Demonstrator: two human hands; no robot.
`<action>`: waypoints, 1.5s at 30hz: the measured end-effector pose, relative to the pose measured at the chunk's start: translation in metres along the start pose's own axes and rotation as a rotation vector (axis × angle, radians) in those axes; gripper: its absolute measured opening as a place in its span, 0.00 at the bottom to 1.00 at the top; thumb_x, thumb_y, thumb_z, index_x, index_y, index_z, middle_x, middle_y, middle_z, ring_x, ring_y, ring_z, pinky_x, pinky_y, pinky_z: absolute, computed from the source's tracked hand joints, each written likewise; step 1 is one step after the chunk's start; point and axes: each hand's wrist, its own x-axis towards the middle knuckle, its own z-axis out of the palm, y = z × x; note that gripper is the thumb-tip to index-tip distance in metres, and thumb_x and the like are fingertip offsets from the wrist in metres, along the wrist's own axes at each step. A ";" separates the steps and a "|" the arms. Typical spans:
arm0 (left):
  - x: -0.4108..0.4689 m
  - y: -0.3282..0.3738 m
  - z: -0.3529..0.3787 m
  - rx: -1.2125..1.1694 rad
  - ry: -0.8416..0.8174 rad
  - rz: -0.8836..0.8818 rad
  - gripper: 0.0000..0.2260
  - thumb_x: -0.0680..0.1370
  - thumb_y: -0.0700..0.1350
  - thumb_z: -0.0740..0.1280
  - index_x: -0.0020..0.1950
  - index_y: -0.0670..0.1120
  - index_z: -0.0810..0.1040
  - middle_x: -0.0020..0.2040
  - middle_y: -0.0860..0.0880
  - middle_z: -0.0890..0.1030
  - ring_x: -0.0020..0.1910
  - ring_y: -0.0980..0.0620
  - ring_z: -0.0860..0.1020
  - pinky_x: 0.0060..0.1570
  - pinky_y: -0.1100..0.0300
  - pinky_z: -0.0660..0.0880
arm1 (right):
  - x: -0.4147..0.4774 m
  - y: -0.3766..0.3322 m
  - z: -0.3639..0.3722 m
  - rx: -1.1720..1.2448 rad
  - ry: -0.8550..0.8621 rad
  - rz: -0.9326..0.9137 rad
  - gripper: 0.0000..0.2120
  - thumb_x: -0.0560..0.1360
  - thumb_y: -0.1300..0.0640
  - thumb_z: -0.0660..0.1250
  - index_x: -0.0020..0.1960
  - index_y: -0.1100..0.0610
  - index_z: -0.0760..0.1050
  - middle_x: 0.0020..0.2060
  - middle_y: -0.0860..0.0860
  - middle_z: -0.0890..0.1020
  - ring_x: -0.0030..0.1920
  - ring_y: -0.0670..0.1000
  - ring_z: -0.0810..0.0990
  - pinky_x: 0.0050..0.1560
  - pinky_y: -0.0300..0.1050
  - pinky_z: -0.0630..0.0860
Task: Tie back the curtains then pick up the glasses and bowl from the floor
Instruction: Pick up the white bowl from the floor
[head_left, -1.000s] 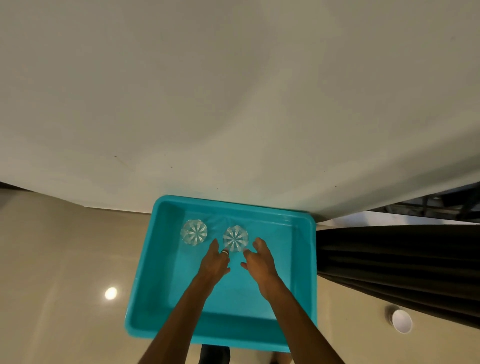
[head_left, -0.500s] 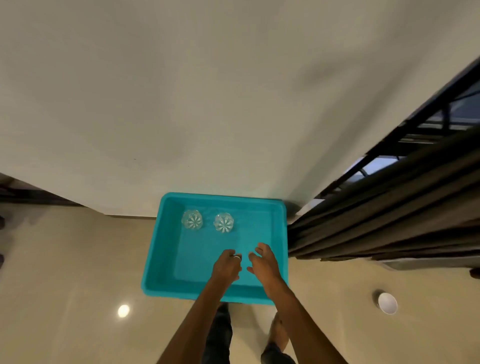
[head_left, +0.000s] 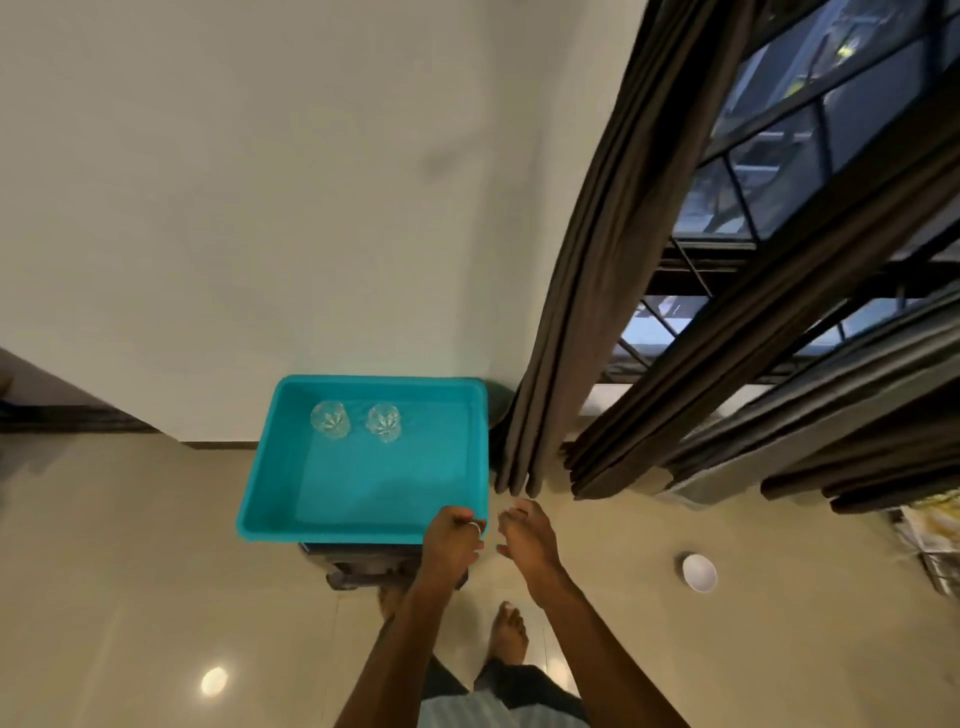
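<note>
Two clear cut glasses (head_left: 330, 420) (head_left: 384, 422) stand side by side at the far end of a turquoise tray (head_left: 270, 488). A small white bowl (head_left: 699, 572) sits on the beige floor to my right. Dark brown curtains (head_left: 587, 291) hang bunched beside the tray and across the window. My left hand (head_left: 451, 543) hovers at the tray's near right corner with loosely curled fingers, holding nothing. Just to its right, below the curtain hem, my right hand (head_left: 524, 535) is also loosely curled and empty.
The tray rests on a dark low stand (head_left: 363, 566) against a white wall. A barred window (head_left: 779, 156) fills the upper right. Papers or a rack (head_left: 935, 540) lie at the far right edge. My bare foot (head_left: 509, 631) is on the floor below my hands.
Both hands pulled back out of the tray, away from the glasses, to its near right corner. The view rose and swung right, so the curtains, window and bowl show more.
</note>
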 end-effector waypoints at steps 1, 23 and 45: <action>-0.006 -0.004 0.002 0.048 0.018 0.016 0.05 0.77 0.35 0.65 0.51 0.41 0.78 0.46 0.45 0.82 0.39 0.50 0.80 0.43 0.56 0.80 | -0.005 0.003 -0.006 0.011 0.011 -0.001 0.22 0.80 0.59 0.64 0.73 0.56 0.68 0.66 0.56 0.76 0.62 0.57 0.79 0.57 0.54 0.81; -0.116 -0.037 0.026 0.228 -0.057 0.213 0.05 0.79 0.39 0.67 0.43 0.45 0.78 0.44 0.49 0.81 0.44 0.51 0.79 0.39 0.63 0.76 | -0.117 0.094 -0.067 0.156 0.218 -0.052 0.20 0.81 0.59 0.64 0.72 0.58 0.67 0.66 0.57 0.76 0.61 0.57 0.79 0.56 0.48 0.81; -0.238 -0.083 0.252 0.640 0.081 0.427 0.08 0.76 0.48 0.68 0.50 0.49 0.85 0.49 0.51 0.86 0.47 0.50 0.84 0.47 0.54 0.82 | -0.138 0.214 -0.310 0.360 0.450 -0.072 0.14 0.79 0.59 0.62 0.64 0.56 0.73 0.55 0.56 0.81 0.40 0.50 0.81 0.49 0.52 0.84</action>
